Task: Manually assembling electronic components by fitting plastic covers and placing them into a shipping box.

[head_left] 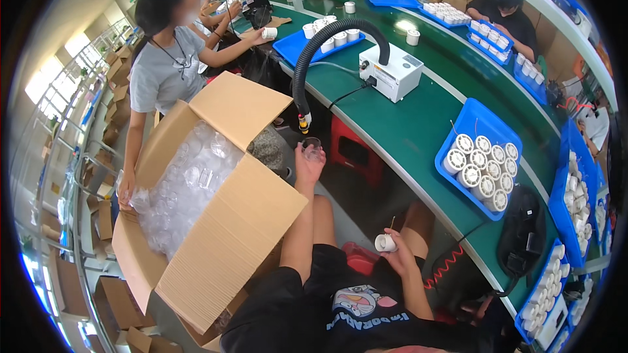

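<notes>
My left hand (310, 165) is raised and closed around a clear plastic cup (313, 150), just under the nozzle (304, 122) of a black flexible hose. Low over my lap, my right hand (400, 255) grips a white round plastic housing (385, 243) with a thin wire sticking up from it. Left of my left arm stands an open cardboard box (229, 242) filled with clear plastic cups (196, 180). A co-worker's hand reaches into that box at its far left side.
A white machine (391, 72) feeds the hose from the green bench (432, 117). To the right, a blue tray (470, 114) carries several white housings. A black device (522, 232) lies beyond it. Under the bench stands a red stool (353, 150). A co-worker (173, 59) is beside the box.
</notes>
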Available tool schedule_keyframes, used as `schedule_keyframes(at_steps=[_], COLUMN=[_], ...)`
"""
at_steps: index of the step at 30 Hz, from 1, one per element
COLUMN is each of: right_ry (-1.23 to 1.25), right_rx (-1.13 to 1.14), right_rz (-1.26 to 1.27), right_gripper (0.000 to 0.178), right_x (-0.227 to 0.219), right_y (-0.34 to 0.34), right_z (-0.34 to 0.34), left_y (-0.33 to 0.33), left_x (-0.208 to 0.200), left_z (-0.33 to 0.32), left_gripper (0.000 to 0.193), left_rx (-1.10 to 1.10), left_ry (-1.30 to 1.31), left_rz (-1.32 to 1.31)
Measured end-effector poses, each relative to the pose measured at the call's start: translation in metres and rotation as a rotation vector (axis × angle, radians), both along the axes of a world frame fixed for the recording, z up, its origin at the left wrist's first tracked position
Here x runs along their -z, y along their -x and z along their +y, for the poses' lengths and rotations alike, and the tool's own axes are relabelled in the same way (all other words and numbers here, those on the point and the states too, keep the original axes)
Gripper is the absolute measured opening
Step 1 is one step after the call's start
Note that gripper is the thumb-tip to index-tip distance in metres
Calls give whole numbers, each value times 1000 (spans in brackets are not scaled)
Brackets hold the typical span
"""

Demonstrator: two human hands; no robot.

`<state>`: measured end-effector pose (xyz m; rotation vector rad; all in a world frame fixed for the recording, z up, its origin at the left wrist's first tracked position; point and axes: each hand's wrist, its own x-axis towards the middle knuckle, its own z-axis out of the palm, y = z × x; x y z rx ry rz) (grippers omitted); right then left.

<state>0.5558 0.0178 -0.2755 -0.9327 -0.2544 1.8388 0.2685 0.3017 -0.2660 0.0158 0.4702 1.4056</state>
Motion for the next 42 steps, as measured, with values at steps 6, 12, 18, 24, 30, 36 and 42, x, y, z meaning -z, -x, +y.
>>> schedule_keyframes(at_steps=[6, 12, 18, 24, 30, 36, 42], right_ry=[-505, -752, -848, -792, -800, -813, -796], right_rx=[-213, -333, -214, -55, -33, -70, -65], right_rz=[-1239, -1794, -1775, -1623, -1504, -1486, -1516], right_gripper=[35, 51, 51, 49, 49, 50, 50], right_x=[-16, -151, -188, -187, -194, -197, -189], right_y=[-14, 8, 19, 16, 19, 15, 12], right_z=[-4, 36, 42, 28, 19, 13, 15], left_y=[-23, -55, -64, -63, -68, -63, -60], left_x=[-9, -129, -160, -169, -168, -165, -168], left_z=[-104, -179, -198, -211, -216, -213, -220], left_gripper=[42, 63, 68, 71, 71, 73, 73], left_rx=[302, 354, 292, 279, 303, 224, 172], left_ry=[-36, -509, -633, -665, -670, -705, -703], left_rz=[371, 1241, 1471, 1532, 1458, 1462, 1459])
